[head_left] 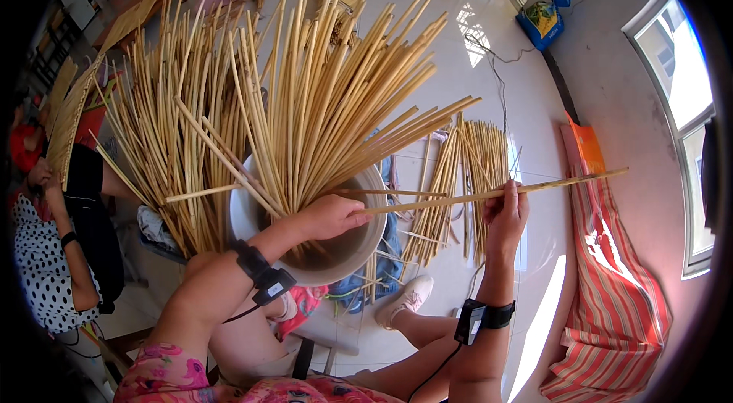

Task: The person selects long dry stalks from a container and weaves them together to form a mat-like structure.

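My left hand (332, 216) is closed on the near end of a long pale reed stalk (427, 203), over a white bucket (374, 246). My right hand (505, 208) grips the same stalk farther along, which extends past it to the right. Thin fine lines by my right fingers are too small to make out. A large fanned bundle of stalks (336, 113) stands in the bucket. Another dense bundle (183, 143) leans to the left of it, and shorter stalks (447, 197) lie on the floor beyond my hands.
A person in a dotted top (53, 265) sits at the left, near woven panels (76, 113). Striped red cloth (607, 288) lies along the right wall below a window (676, 67). A blue bag (538, 25) and cords (500, 82) lie behind. My foot (408, 300) rests below the bucket.
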{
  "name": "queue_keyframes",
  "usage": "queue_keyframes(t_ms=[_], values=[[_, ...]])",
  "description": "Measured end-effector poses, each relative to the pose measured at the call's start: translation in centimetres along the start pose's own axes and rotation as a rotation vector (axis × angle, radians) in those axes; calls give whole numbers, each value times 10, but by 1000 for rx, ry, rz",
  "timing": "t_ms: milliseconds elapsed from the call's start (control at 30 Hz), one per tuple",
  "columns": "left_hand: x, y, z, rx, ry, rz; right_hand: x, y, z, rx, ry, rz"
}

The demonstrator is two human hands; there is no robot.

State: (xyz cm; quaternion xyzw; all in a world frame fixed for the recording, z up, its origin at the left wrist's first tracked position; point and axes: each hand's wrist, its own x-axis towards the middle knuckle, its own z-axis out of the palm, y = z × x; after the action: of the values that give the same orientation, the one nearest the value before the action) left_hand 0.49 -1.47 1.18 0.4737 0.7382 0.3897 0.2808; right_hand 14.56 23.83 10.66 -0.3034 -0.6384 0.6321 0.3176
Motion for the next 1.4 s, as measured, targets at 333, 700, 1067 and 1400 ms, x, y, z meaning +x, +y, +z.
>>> queue_keyframes(t_ms=[333,700,1067,1400], values=[[10,38,10,-108,126,130,-44,4,53,-35,-391,-7],[-7,21,2,-224,-146,33,4,-8,1,3,257,-146],[-17,14,-34,-664,-305,-106,27,-7,-38,56,409,-67],[-10,-1,-13,-631,-139,-241,24,-1,-30,85,320,-77]])
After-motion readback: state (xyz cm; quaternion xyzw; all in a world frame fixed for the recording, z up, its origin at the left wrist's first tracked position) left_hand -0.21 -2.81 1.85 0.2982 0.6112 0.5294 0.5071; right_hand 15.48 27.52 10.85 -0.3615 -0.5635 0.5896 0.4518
